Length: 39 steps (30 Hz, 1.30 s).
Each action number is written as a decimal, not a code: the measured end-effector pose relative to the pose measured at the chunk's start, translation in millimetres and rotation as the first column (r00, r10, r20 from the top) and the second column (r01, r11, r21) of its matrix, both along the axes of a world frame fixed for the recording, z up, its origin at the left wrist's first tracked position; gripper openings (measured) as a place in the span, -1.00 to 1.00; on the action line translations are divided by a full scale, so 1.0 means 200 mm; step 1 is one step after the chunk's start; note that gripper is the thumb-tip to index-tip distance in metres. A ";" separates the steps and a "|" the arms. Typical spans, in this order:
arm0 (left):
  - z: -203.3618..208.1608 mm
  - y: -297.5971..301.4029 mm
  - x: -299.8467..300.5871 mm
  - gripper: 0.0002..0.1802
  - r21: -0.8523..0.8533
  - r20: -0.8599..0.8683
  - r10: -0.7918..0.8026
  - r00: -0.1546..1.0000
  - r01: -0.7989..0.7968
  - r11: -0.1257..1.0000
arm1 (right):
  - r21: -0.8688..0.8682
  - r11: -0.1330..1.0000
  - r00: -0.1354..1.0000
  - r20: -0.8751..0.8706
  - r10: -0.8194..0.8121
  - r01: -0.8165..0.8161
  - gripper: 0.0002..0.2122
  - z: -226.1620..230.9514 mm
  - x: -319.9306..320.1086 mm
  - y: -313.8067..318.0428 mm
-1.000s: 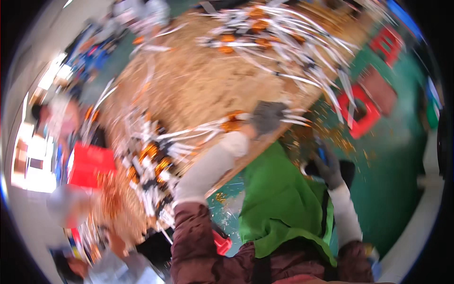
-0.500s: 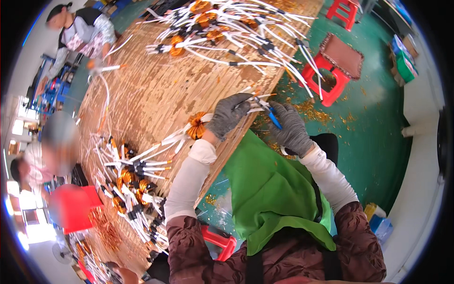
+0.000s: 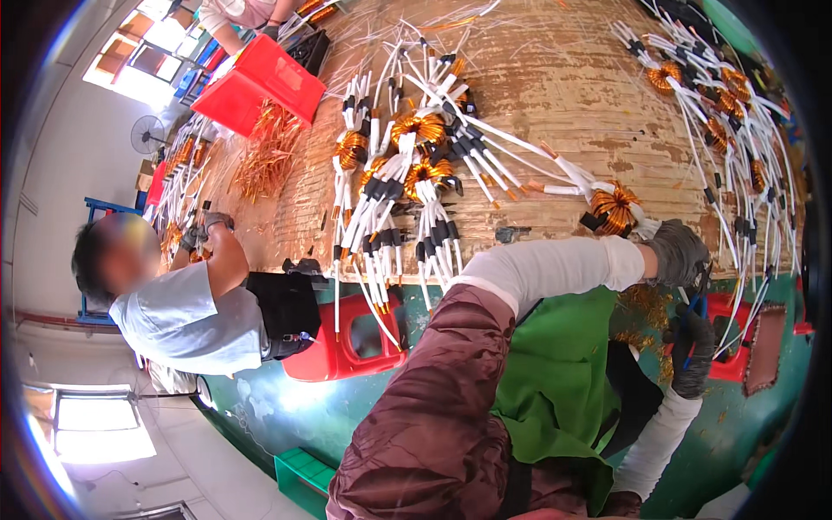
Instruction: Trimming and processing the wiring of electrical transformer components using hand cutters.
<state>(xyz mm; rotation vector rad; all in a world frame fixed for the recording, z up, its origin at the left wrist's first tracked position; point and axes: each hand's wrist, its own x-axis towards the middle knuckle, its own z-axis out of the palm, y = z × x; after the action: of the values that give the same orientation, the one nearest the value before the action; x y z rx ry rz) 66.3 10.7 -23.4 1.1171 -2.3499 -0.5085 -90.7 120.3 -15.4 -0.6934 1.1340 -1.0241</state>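
My left hand (image 3: 678,251), in a dark grey glove, is closed by the table's front edge. It appears to grip the white-sleeved leads of a copper-wound ring coil (image 3: 614,208), which lies on the wood just beyond my wrist. Other leads (image 3: 568,176) of this coil stretch left across the tabletop. Just off the edge, my gloved right hand (image 3: 692,354) is closed around a blue-handled hand tool (image 3: 697,310), which looks like pliers or cutters. Its jaws reach up to my left hand; the lead ends there are too small to make out.
Several wound coils (image 3: 418,130) with white leads are piled left of my coil, and another pile (image 3: 728,95) lies right. A red bin (image 3: 260,82) stands beyond loose copper wire (image 3: 276,143). At left a co-worker (image 3: 195,316) sits. Red stools (image 3: 325,347) stand below the table (image 3: 555,95).
My view has swung left, so the table, coils and co-worker lie differently in it. The tool stays in my right hand and the coil's leads at my left.
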 end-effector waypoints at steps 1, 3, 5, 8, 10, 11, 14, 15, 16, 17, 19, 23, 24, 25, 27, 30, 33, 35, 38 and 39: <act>0.04 0.00 0.01 -0.82 -0.050 0.116 -0.016 0.993 0.022 0.999 | 0.095 0.979 0.945 -0.260 0.197 -0.178 -0.65 -0.08 -0.15 -0.07; 0.02 0.00 -0.03 -0.82 -0.147 0.195 -0.044 0.980 0.074 0.986 | -0.137 0.976 0.833 -0.550 0.068 -0.170 -0.62 -0.18 -0.21 -0.05; -0.02 0.00 -0.07 -0.80 -0.052 0.050 -0.102 0.993 0.105 0.993 | -0.348 0.912 0.642 -0.755 -0.135 -0.217 -0.59 -0.19 -0.23 -0.02; -0.01 -0.04 -0.05 -0.77 0.159 -0.306 -0.240 0.921 0.298 0.941 | -0.546 0.578 0.148 -0.792 -0.593 -0.606 -0.57 -0.06 -0.20 -0.04; -0.03 -0.09 0.01 -0.69 0.242 -0.532 -0.341 0.776 0.524 0.816 | -0.545 0.451 0.102 -0.709 -0.698 -0.706 -0.61 0.00 -0.21 -0.13; -0.02 -0.12 0.04 -0.66 0.352 -0.430 -0.365 0.826 0.526 0.774 | -0.516 0.487 0.168 -0.788 -0.593 -0.705 -0.52 0.00 -0.24 -0.16; 0.00 -0.13 0.16 -0.72 0.509 -0.478 -0.301 0.826 0.539 0.671 | -0.474 0.424 0.144 -0.779 -0.610 -0.772 -0.44 0.03 -0.23 -0.30; 0.03 -0.13 0.19 -0.74 0.586 -0.478 -0.260 0.839 0.525 0.617 | -0.408 0.416 0.113 -0.810 -0.575 -0.813 -0.42 0.10 -0.20 -0.32; 0.07 -0.12 0.19 -0.73 0.590 -0.502 -0.239 0.831 0.531 0.608 | -0.377 0.374 0.073 -0.780 -0.621 -0.847 -0.38 0.08 -0.25 -0.34; 0.08 -0.10 0.18 -0.71 0.597 -0.511 -0.203 0.835 0.514 0.616 | -0.350 0.418 0.024 -0.790 -0.613 -0.839 -0.38 0.11 -0.26 -0.31; 0.05 -0.06 0.10 -0.69 0.606 -0.521 -0.202 0.830 0.526 0.597 | -0.320 0.498 -0.052 -0.800 -0.598 -0.806 -0.37 0.08 -0.27 -0.25; -0.11 -0.01 0.05 -0.78 0.474 -0.567 -0.072 0.821 0.397 0.786 | -0.431 0.834 0.519 -0.828 -0.214 -0.344 -0.50 0.01 -0.10 0.00; -0.13 0.01 0.03 -0.80 0.333 -0.464 -0.157 0.872 0.335 0.881 | -0.192 0.972 0.907 -0.419 0.040 -0.132 -0.55 0.03 -0.06 0.07; -0.13 0.03 0.01 -0.75 0.269 -0.478 -0.175 0.861 0.333 0.904 | -0.182 0.976 0.909 -0.415 0.036 -0.122 -0.55 0.05 -0.06 0.10; -0.05 0.06 -0.01 -0.70 0.312 -0.355 -0.195 0.914 0.312 0.897 | -0.042 0.993 0.982 -0.159 0.102 -0.110 -0.58 0.09 -0.05 0.14; -0.06 0.06 -0.03 -0.53 0.333 -0.257 -0.175 0.950 0.257 0.907 | 0.006 1.000 0.994 -0.109 0.014 -0.014 -0.55 0.08 -0.02 0.17; -0.05 0.05 -0.02 -0.50 0.316 -0.139 -0.228 0.964 0.261 0.912 | -0.077 0.997 0.995 -0.103 -0.014 0.006 -0.56 0.03 -0.01 0.20; -0.04 0.04 0.00 -0.45 0.216 -0.020 -0.296 0.955 0.293 0.931 | -0.096 0.995 0.994 -0.109 -0.033 0.022 -0.53 -0.02 0.01 0.21; -0.09 0.03 0.02 -0.43 0.274 -0.048 -0.306 0.951 0.307 0.911 | -0.106 0.989 0.992 -0.048 -0.113 0.108 -0.49 -0.05 0.09 0.25; -0.09 0.03 0.02 -0.43 0.274 -0.043 -0.307 0.951 0.307 0.912 | -0.092 0.980 0.985 0.017 -0.174 0.175 -0.49 -0.05 0.11 0.26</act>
<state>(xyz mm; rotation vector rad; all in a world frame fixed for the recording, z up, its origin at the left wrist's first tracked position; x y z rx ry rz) 71.1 16.4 -42.1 0.8582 -2.5242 -0.9771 -69.7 171.6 -26.3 -0.6707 1.1601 -1.2344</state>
